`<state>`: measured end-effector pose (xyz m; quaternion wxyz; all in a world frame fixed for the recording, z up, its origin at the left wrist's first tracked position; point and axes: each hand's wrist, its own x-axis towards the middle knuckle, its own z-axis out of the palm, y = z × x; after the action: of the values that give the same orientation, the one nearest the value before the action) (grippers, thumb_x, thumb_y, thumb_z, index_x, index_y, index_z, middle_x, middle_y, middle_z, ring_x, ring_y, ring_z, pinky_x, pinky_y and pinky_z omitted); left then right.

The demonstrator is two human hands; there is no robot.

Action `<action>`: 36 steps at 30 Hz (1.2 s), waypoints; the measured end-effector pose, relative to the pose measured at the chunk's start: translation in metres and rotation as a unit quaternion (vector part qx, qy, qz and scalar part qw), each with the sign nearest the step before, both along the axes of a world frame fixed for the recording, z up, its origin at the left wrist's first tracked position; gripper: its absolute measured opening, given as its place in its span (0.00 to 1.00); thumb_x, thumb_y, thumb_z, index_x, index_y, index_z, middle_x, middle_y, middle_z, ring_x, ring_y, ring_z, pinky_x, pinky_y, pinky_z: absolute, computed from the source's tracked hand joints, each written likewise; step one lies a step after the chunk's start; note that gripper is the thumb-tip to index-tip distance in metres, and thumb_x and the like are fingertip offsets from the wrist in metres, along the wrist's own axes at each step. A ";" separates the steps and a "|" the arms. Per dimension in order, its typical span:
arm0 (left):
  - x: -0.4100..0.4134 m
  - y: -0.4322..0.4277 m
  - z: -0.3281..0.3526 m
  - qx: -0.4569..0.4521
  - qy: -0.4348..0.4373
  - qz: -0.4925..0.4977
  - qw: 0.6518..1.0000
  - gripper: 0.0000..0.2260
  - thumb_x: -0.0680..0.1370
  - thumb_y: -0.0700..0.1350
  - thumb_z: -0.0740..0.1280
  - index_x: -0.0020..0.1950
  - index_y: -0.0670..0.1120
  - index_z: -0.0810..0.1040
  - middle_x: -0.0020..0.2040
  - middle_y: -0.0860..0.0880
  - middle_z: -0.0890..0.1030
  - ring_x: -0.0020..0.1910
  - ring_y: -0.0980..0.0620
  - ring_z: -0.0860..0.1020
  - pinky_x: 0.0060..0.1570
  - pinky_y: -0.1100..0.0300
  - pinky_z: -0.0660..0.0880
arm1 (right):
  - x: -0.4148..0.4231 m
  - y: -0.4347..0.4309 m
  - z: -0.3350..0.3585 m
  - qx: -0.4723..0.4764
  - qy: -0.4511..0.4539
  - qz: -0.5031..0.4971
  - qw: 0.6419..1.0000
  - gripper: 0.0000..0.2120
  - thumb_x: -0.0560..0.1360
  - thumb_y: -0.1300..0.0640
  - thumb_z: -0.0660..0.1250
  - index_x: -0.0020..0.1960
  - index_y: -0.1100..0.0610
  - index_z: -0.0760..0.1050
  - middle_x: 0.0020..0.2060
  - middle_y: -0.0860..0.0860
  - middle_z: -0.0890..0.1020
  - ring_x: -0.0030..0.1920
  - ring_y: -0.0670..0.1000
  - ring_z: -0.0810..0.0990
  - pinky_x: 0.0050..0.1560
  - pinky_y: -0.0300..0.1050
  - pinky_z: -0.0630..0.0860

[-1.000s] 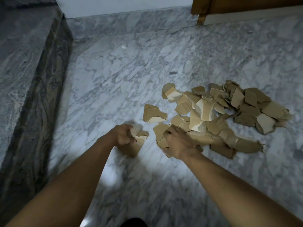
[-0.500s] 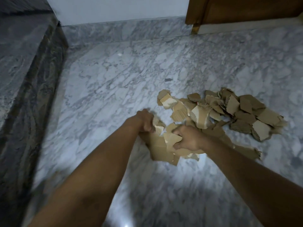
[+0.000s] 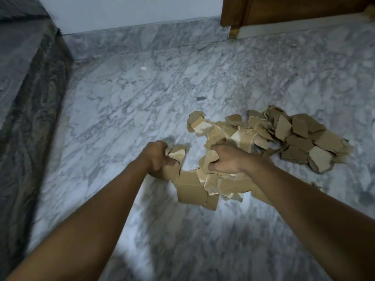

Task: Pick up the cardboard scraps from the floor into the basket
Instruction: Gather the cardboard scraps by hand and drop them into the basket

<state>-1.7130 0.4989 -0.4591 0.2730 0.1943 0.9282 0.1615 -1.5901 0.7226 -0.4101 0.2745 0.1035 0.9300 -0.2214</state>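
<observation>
A: Where are the cardboard scraps point(image 3: 199, 185)?

B: One bunch hangs between the two hands. Judging by the shadow beneath, it is lifted clear of the marble floor point(image 3: 121, 110). The rest lie in a loose, overlapping pile point(image 3: 300, 138) just beyond the right hand.

A: How is the bunch held?

B: The left hand point(image 3: 157, 159) curls fingers and thumb round a few torn pieces at the bunch's left end. The right hand point(image 3: 227, 159) is clenched on a thicker wad at the other end. Larger flat pieces sag below both fists.

A: Why two hands?

B: I'd say because the pieces are loose and ragged. Clamping from both ends presses them against each other, so fewer slip out than from one fist.

A: And the basket?

B: Not in view, so I can't tell which way the load has to travel.

A: What lies around the work?

B: A dark stone ledge point(image 3: 30, 98) runs along the left, with a white wall point(image 3: 132, 11) behind. A wooden door point(image 3: 294, 11) stands at the far right.

A: How far along is it?

B: Most scraps lie on the floor, so I'd guess several more handfuls. The dangling lower pieces look likeliest to drop during the carry.
</observation>
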 end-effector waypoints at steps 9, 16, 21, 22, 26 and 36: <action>-0.035 -0.034 0.015 -0.024 -0.022 -0.022 0.999 0.24 0.62 0.56 0.81 0.51 0.46 0.81 0.49 0.47 0.78 0.53 0.44 0.77 0.48 0.57 0.72 | -0.008 -0.022 -0.039 0.157 0.091 0.147 0.972 0.15 0.75 0.48 0.65 0.60 0.51 0.73 0.58 0.48 0.77 0.67 0.55 0.70 0.73 0.72 0.44; 0.006 -0.015 -0.012 -0.088 0.035 -0.199 0.975 0.25 0.63 0.56 0.77 0.57 0.51 0.76 0.61 0.52 0.70 0.59 0.44 0.72 0.56 0.46 0.73 | -0.003 -0.015 -0.023 0.086 0.156 0.118 0.977 0.07 0.76 0.53 0.67 0.49 0.51 0.69 0.52 0.50 0.79 0.55 0.55 0.78 0.55 0.51 0.72; 0.006 -0.021 -0.010 -0.105 0.048 -0.136 0.984 0.23 0.67 0.56 0.76 0.56 0.48 0.72 0.53 0.48 0.74 0.53 0.44 0.75 0.46 0.54 0.70 | -0.016 -0.021 0.000 -0.077 0.040 0.064 0.994 0.24 0.67 0.48 0.79 0.32 0.54 0.64 0.33 0.50 0.67 0.33 0.50 0.67 0.34 0.44 0.62; 0.007 -0.026 -0.008 -0.099 0.053 -0.122 0.986 0.24 0.68 0.56 0.76 0.56 0.48 0.71 0.52 0.48 0.74 0.51 0.44 0.76 0.45 0.55 0.70 | -0.016 -0.030 0.004 -0.091 -0.001 0.081 0.993 0.25 0.66 0.47 0.81 0.32 0.55 0.64 0.31 0.51 0.65 0.31 0.51 0.64 0.34 0.44 0.61; 0.012 -0.047 -0.004 -0.058 0.089 -0.053 0.993 0.23 0.69 0.53 0.74 0.55 0.51 0.64 0.51 0.48 0.74 0.47 0.41 0.77 0.42 0.53 0.71 | -0.011 -0.069 -0.012 0.008 0.001 0.165 0.986 0.15 0.67 0.45 0.78 0.41 0.55 0.77 0.44 0.50 0.75 0.43 0.52 0.75 0.42 0.45 0.71; 0.037 -0.070 -0.008 0.042 0.338 0.003 0.940 0.17 0.72 0.58 0.72 0.52 0.48 0.78 0.46 0.49 0.79 0.36 0.44 0.79 0.33 0.55 0.75 | -0.007 -0.112 -0.028 0.090 0.122 0.197 0.969 0.32 0.70 0.53 0.74 0.68 0.51 0.61 0.56 0.54 0.73 0.56 0.59 0.77 0.73 0.65 0.54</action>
<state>-1.6758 0.4289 -0.4671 -0.0658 0.2459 0.9588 0.1262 -1.5976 0.6109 -0.4380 0.1862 -0.0852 0.9748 -0.0890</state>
